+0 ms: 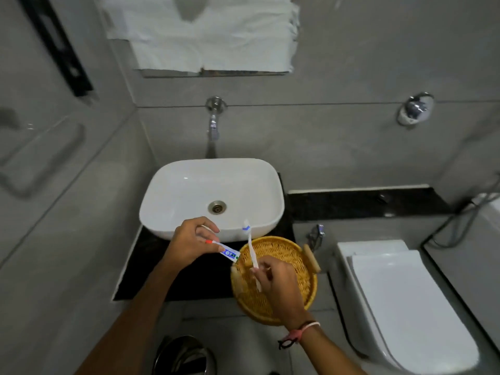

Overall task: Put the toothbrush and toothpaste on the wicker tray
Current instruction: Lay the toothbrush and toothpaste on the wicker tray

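Observation:
A round wicker tray with two wooden handles sits on the black counter, just right of the basin's front. My right hand hovers over the tray and grips a white toothbrush by its handle, the blue-and-white head pointing up toward the basin. My left hand holds a small white and blue toothpaste tube with a red cap, its flat end reaching over the tray's left rim.
A white basin stands on the black counter under a wall tap. A white toilet is at the right, a steel bin is below, and a paper-covered mirror hangs above.

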